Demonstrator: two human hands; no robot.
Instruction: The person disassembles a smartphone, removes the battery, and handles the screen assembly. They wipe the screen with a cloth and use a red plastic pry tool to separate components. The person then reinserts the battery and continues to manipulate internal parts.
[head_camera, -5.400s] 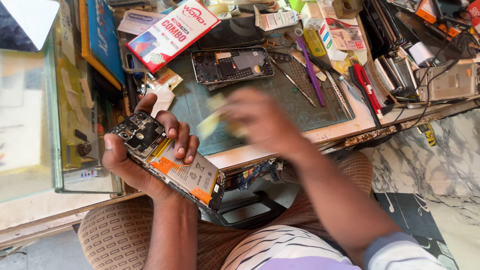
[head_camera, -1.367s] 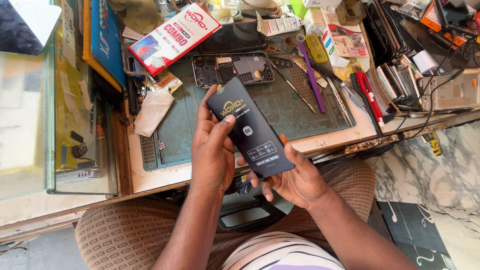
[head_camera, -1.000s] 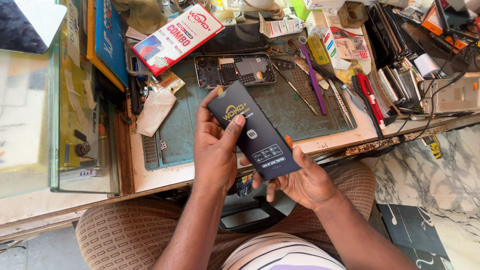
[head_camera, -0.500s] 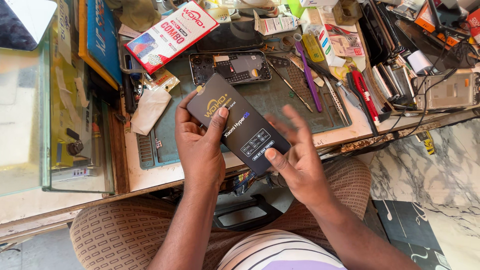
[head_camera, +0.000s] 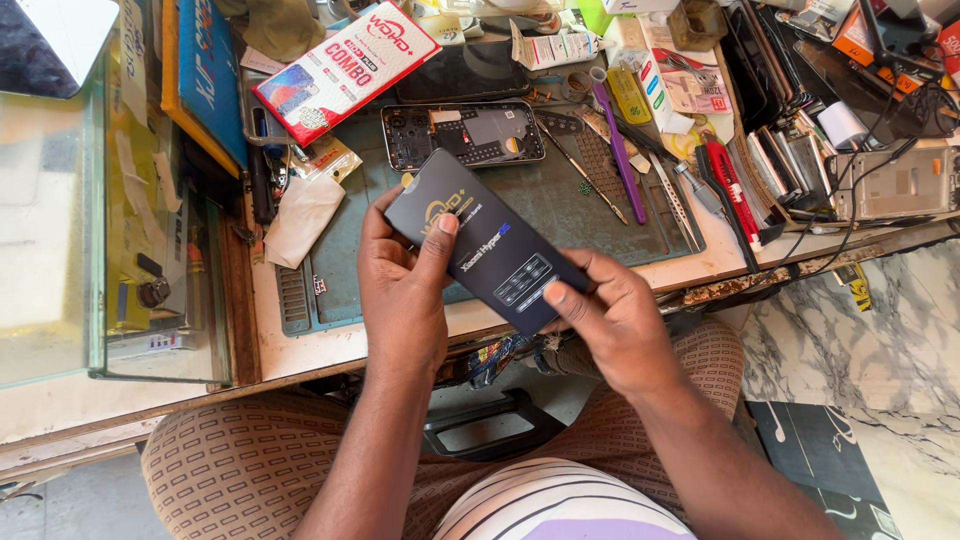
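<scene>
Opened phone chassis (head_camera: 462, 135) on a green work mat (head_camera: 560, 205), beside purple-handled tool (head_camera: 616, 140) and red-white box (head_camera: 347, 68).

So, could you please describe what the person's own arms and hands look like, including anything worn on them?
Both the left hand and the right hand are bare: no gloves, rings, watch or bracelets show. Both forearms are uncovered, with no sleeve reaching them. The fingernails are short and unpainted. No markings or bandages are visible.

Two hands, left hand (head_camera: 405, 290) and right hand (head_camera: 620, 325), hold one dark flat packet (head_camera: 485, 245). On the desk (head_camera: 340, 345) lie one opened phone (head_camera: 462, 135), one red-and-white box (head_camera: 345, 68), one purple tool (head_camera: 615, 145), one green mat (head_camera: 560, 205).
</scene>
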